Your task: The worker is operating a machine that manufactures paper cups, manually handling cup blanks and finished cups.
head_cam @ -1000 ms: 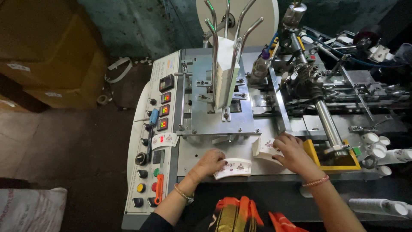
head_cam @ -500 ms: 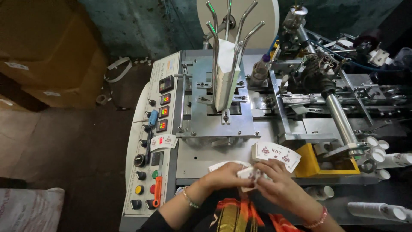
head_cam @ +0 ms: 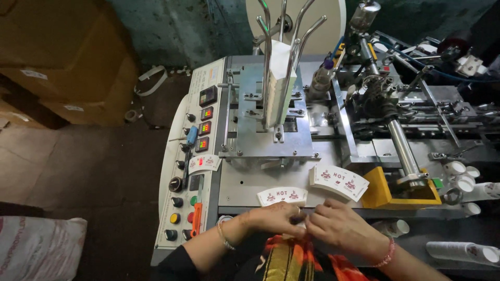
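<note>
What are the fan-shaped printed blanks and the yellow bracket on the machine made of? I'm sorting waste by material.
Fan-shaped blanks: apparently thin white paperboard, matte, red print; the edges show many thin stacked sheets. A second stack looks the same. Yellow bracket: probably painted metal, flat and rigid with sharp corners, though plastic can't be ruled out.

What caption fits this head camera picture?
Both hands, left hand and right hand, meet at the machine table edge beside two fan-shaped printed paper stacks.
</note>
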